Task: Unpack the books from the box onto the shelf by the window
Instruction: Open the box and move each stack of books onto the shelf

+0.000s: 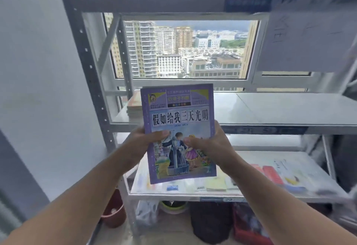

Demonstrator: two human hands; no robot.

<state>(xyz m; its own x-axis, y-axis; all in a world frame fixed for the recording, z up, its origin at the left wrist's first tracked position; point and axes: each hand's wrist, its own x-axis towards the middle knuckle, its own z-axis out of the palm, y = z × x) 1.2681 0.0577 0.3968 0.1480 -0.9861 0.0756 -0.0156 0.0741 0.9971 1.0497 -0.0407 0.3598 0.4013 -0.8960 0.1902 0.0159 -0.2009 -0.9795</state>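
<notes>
I hold a purple illustrated book [178, 121] upright in front of the metal shelf [280, 109] by the window. My left hand [144, 141] grips its left edge with the thumb on the cover. My right hand [213, 145] grips the right edge, thumb across the picture. Behind the book, at the left end of the middle shelf board, lies a short stack of books [134, 107], partly hidden. The box is out of view.
A lower shelf board [260, 192] carries papers, thin booklets and red items. Under it on the floor stand a red bucket [114, 213], a plastic bag, a black bag [211, 221] and a red bag. A paper sign [307, 39] hangs at the upper right. A wall closes the left side.
</notes>
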